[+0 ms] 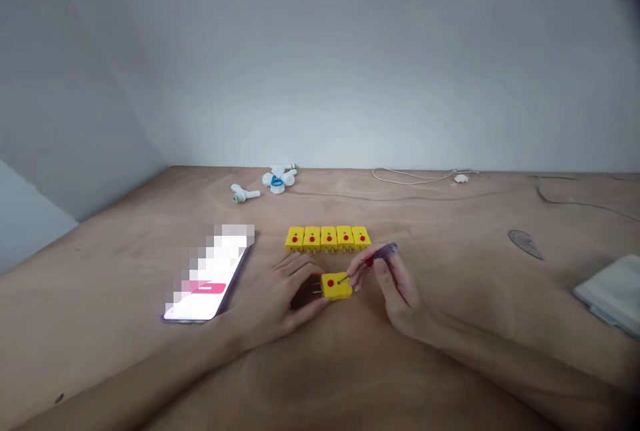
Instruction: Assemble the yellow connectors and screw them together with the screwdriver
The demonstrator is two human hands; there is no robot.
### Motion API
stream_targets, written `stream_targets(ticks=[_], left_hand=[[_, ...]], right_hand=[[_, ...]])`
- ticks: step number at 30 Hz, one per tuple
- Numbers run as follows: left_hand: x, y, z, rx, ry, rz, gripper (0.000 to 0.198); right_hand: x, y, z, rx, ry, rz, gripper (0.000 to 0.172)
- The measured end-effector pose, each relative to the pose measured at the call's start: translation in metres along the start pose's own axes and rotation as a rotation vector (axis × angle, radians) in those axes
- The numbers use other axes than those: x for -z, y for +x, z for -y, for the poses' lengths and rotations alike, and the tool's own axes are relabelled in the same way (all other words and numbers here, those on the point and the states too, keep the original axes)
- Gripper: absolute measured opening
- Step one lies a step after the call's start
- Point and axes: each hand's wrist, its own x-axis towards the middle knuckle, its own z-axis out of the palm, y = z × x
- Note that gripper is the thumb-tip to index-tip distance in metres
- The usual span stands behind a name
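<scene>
A yellow plug (342, 292) with a red dot and two metal pins lies on the table, its pins pointing left. The thumb and fingers of my left hand (290, 291) grip it from the pin side. My right hand (397, 291) is closed around a small screwdriver (385, 252) with a clear and red handle. The screwdriver's thin shaft slants down to the hole beside the red dot, its tip at the plug's face. Just beyond my hands, several matching yellow plugs (329, 238) stand side by side in a row, pins toward me.
A lit phone (220, 278) lies to the left on the wooden table (465, 251). White pipe-like fittings (277, 178) sit at the back, with a white cord (415, 178) near the wall. A pale packet (613, 291) lies at the right edge.
</scene>
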Motion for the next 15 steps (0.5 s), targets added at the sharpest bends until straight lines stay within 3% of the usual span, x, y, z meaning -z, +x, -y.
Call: stream_targets(ticks=[5,11,15], left_hand=[[0.001,0.0,-0.001,-0.004,0.008,-0.007,0.019],[0.0,0.0,0.001,-0.006,0.021,-0.007,0.022],[-0.002,0.001,0.003,-0.007,0.033,0.0,0.031]], right_hand=[[0.003,0.001,-0.005,-0.078,0.078,-0.003,0.017],[0.002,0.008,-0.008,-0.245,0.177,-0.11,0.029],[0.003,0.011,-0.006,-0.246,0.169,-0.113,0.025]])
